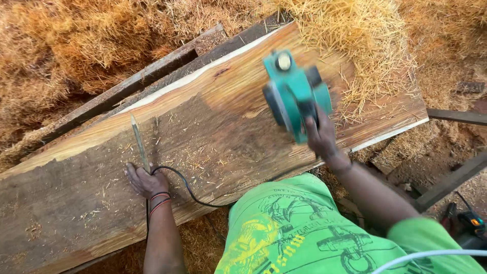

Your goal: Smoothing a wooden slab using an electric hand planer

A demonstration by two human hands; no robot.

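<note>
A wide wooden slab (203, 132) lies across the view, its far part fresh and pale, its near part dark and weathered. My right hand (320, 136) grips the handle of a green electric planer (294, 94) that sits on the slab toward the right, blurred by motion. My left hand (146, 181) rests flat on the dark wood and holds a thin stick (139, 142) that points away from me. The black power cord (187, 189) loops over the slab beside my left hand.
Heaps of orange wood shavings (76, 45) surround the slab, and a pile (355, 35) covers its far right end. Dark planks (152, 76) lie behind it. Wooden beams (451, 177) and a dark tool (466, 220) sit at the right.
</note>
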